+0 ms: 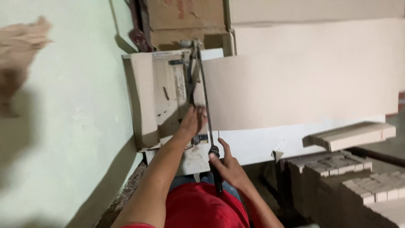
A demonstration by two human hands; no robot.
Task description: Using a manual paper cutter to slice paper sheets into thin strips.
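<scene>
A large beige tile (295, 84) lies across a manual tile cutter (166, 97), whose thin metal rail (203, 88) runs along the tile's edge. My left hand (192, 121) rests flat on the cutter bed beside the rail, at the tile's edge, and grips nothing. My right hand (228, 165) is closed around the cutter's black lever handle (217, 175), thumb pointing toward the rail. A red shirt (202, 209) fills the lower middle of the view.
Stacks of narrow cut tile strips (350, 169) stand at the right, with a loose strip (354, 134) on top. Cardboard boxes (185, 19) sit beyond the cutter. A pale green wall (76, 126) fills the left, with a blurred tan shape (21, 46) at its upper corner.
</scene>
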